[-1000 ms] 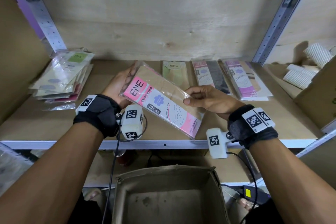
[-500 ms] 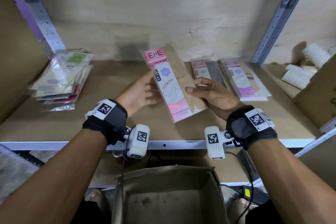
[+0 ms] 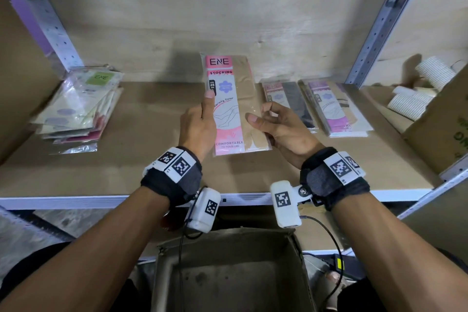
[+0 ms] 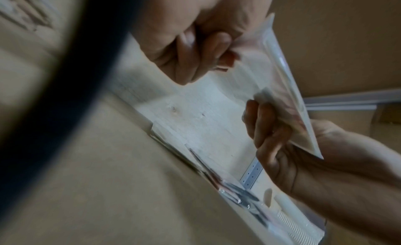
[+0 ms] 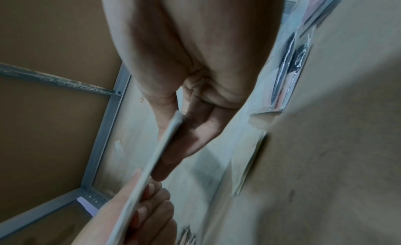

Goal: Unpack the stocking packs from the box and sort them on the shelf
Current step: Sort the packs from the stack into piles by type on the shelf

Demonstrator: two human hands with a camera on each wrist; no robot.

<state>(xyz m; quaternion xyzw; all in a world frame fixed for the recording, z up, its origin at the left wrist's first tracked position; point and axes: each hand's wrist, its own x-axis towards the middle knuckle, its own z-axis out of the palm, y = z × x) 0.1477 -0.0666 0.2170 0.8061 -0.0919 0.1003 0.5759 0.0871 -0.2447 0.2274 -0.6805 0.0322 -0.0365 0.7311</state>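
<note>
At far left on the shelf (image 3: 152, 180), a mixed pile of packs (image 3: 78, 109) waits. The left hand (image 3: 200, 126) and right hand (image 3: 281, 129) pinch a pink ENE stocking pack (image 3: 233, 104) at mid-shelf, label up, probably to match it against the sorted packs (image 3: 316, 106) right. The box (image 3: 228, 273) sits near, below.

left hand (image 3: 200, 125) — thumb up, fingers curled, pinching | right hand (image 3: 279, 126) — thumb forward, fingers curled, pinching
</note>
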